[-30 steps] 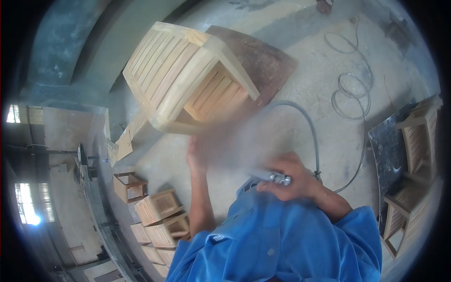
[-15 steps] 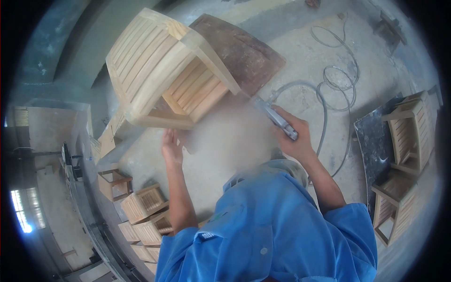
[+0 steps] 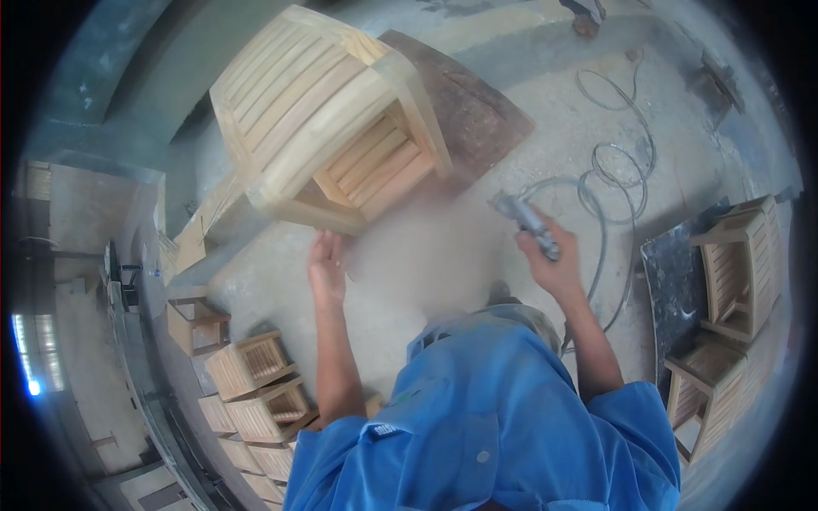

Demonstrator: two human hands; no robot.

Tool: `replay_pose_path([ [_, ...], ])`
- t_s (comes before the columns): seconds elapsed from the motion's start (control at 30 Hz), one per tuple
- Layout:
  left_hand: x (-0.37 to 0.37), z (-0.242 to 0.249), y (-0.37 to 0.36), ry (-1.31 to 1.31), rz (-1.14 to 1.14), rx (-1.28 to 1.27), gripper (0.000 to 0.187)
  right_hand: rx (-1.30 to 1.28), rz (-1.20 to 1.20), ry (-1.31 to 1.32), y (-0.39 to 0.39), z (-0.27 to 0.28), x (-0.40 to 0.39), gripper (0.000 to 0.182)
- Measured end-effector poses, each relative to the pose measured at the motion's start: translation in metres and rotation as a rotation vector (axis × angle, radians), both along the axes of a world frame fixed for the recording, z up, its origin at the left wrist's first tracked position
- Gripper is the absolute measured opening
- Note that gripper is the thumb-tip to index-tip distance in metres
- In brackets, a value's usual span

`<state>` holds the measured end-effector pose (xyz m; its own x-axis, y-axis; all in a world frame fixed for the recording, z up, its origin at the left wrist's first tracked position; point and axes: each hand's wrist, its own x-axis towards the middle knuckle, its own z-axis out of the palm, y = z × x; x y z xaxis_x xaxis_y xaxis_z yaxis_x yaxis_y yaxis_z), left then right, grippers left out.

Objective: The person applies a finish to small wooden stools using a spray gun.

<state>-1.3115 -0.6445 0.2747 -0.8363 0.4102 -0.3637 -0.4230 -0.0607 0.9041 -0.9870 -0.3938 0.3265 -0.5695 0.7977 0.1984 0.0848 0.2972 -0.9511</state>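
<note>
A slatted wooden frame (image 3: 315, 102) rests tilted on a brown board (image 3: 464, 111) in the upper middle. My left hand (image 3: 327, 266) is at its lower edge, with fingertips against the wood and the fingers loosely curled; the exact hold is partly hidden. In my right hand (image 3: 552, 255) is a grey air tool (image 3: 528, 223), held to the right of the frame and apart from it. A hose (image 3: 601, 223) runs from the tool over the floor.
Several slatted wooden pieces (image 3: 249, 366) are stacked at the lower left. Two more (image 3: 733, 272) stand at the right by a dark board (image 3: 677, 264). Hose coils (image 3: 620, 163) lie on the floor. Part of another person (image 3: 586, 24) shows at the top.
The air tool in my right hand has moved right, away from the frame, and is turned differently. The frame and my left hand sit slightly further right in view. More of the other person shows.
</note>
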Motion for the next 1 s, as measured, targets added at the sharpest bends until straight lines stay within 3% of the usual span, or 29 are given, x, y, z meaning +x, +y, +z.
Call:
replay_pose_path([
  [0.1,-0.004,-0.031,-0.016,-0.029,0.036,-0.009,0.051,0.082,0.063,0.294,0.002,0.098,0.007,0.045],
  [0.17,-0.008,-0.067,-0.032,-0.052,0.047,-0.032,0.048,0.182,0.103,0.382,0.007,0.125,0.009,0.05],
  [0.2,-0.008,-0.087,-0.042,-0.068,0.038,-0.049,0.046,0.184,0.112,0.383,0.011,0.131,0.012,0.052],
  [0.33,0.039,-0.085,-0.061,-0.186,0.066,-0.08,0.049,0.104,0.08,0.285,0.013,0.12,0.017,0.054],
  [0.47,0.065,-0.114,-0.087,-0.258,0.128,-0.141,0.055,0.109,0.105,0.297,0.019,0.131,0.0,0.051],
  [0.57,0.091,-0.097,-0.078,-0.288,0.173,-0.164,0.055,0.267,0.155,0.214,0.009,0.144,-0.025,0.052],
  [0.7,0.109,-0.117,-0.073,-0.313,0.178,-0.103,0.054,0.273,0.626,0.352,-0.027,0.151,-0.04,0.06],
  [0.8,0.115,-0.135,-0.076,-0.298,0.148,-0.035,0.053,0.228,0.718,0.284,-0.035,0.141,-0.036,0.061],
  [0.87,0.114,-0.129,-0.079,-0.28,0.128,-0.154,0.052,0.206,0.658,0.297,-0.022,0.129,-0.032,0.06],
  [1.0,0.1,-0.107,-0.074,-0.201,0.217,-0.269,0.055,0.082,0.254,0.294,0.016,0.086,0.006,0.055],
])
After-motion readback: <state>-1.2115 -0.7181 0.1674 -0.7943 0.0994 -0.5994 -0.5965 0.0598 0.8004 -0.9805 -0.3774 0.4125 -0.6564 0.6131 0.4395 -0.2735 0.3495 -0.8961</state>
